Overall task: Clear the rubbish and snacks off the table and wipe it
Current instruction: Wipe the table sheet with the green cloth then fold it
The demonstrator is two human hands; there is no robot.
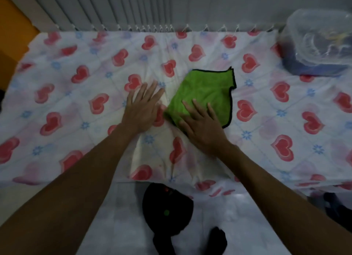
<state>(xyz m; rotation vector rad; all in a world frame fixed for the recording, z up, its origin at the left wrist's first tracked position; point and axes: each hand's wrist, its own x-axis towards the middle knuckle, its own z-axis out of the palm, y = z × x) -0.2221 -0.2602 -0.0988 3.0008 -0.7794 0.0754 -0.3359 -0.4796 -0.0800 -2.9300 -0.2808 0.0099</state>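
Table (266, 159) fills most of what I can see, spread under both hands with a white cover (66, 94) printed with red hearts and small blue flowers. The cover is creased into a ridge running between the two forearms. Beyond the hands, along the far edge of the table, stands a grey ribbed panel (114, 7). Well beyond the right hand and off to its right sits a clear plastic container (320, 43); what is inside is too blurred to tell. On the near side of the hands, between the forearms and below the table edge, is a black rounded object (167, 209) with a green dot on it. A green cloth (207, 90) with black edging lies flat on the cover, just to the right of the left hand. The right hand (202, 125) rests on its near corner, fingers straight and spread, gripping nothing. The left hand (142, 110) lies flat on the bare cover, fingers straight, holding nothing.
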